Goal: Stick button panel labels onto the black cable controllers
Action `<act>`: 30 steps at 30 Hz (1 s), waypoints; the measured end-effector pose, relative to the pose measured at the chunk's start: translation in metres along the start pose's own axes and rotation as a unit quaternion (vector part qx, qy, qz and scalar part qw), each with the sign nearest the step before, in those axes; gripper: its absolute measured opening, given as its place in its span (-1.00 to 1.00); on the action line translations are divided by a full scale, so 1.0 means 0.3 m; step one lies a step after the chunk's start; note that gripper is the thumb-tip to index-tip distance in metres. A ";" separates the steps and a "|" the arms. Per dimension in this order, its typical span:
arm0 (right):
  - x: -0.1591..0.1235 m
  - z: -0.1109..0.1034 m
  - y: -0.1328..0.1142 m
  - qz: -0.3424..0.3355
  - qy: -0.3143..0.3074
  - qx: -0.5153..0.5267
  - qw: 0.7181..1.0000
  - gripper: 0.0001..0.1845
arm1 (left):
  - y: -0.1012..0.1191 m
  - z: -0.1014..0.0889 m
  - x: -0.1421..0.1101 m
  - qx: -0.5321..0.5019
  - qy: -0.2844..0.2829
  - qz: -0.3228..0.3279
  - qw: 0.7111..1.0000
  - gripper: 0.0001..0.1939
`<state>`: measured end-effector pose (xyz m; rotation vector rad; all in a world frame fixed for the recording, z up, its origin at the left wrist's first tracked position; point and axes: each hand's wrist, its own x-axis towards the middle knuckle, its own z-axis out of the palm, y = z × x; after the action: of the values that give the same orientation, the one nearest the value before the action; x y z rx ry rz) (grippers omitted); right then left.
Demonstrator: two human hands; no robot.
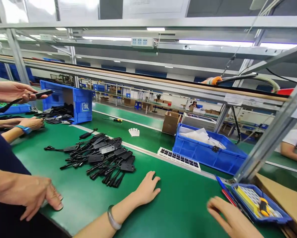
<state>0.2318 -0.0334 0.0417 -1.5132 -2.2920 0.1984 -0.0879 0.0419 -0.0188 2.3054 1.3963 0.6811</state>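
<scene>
My left hand (146, 190), with a grey bangle on the wrist, lies flat on the green mat (89, 198), fingers stretched out and holding nothing. It rests just right of a pile of black flat parts with cables (101, 155). My right hand (228, 215) lies low on the mat at the bottom right with fingers apart and empty. It sits close to a small blue tray (260, 203) of yellow tools and pens. A white strip of small dark pieces (179, 158) lies beyond both hands.
A co-worker's hand (34, 195) presses on the mat at the left. Another person's hand (17, 92) holds a black part near a tipped blue crate (74, 100). A blue bin of white sheets (208, 148), a white glove (134, 132), a screwdriver (117, 120) and a cardboard box (170, 122) lie farther back.
</scene>
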 end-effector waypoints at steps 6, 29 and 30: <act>0.640 0.128 0.015 -0.001 -0.060 -0.152 0.987 -0.80 | 0.000 -0.026 0.004 -0.024 -0.030 -0.034 0.999 -0.55; 0.478 0.185 -0.085 -0.012 -0.055 -0.115 0.992 -0.84 | -0.045 -0.024 0.095 -0.623 0.107 -0.250 0.734 -0.38; 0.445 0.181 -0.127 -0.029 -0.065 -0.096 0.993 -0.85 | -0.048 -0.029 0.098 -0.629 0.118 -0.264 0.721 -0.37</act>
<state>0.1323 0.0772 0.0362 -1.5646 -2.5168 0.0625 -0.0916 0.0751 -0.0129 0.7189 1.0035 1.2138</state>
